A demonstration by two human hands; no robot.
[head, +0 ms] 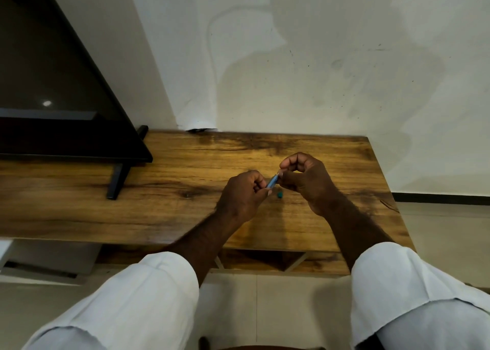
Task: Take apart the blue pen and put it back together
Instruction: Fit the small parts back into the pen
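Blue plastic showed between the two hands, a short stretch of the blue pen (272, 182) held in the air just above the wooden table (185, 217); the left hand (242, 195) was curled around the lower end of the barrel, fingers wrapped and closed on it; the right hand (305, 180) was pinched, thumb against forefinger, on the upper end, where a pale tip seemed to stand out, though it was too small to say whether that was the refill or the nose cone. A small teal piece (279, 195) lay on the table just below the hands, apart from both; it looked like a cap or end plug of the pen, so the taking apart was probably under way. The pen would be light and stiff, with a smooth barrel likely to slip under a loose hold; the firm wrap on the barrel suited it, while the small end part wanted only a fingertip pinch and a straight pull or twist. Any thin refill inside would bend if levered sideways; the loose piece could roll on the polished wood. A black screen (53, 84) on its stand stood well apart to the left; white rolled sleeves (148, 296) covered the upper forearms.
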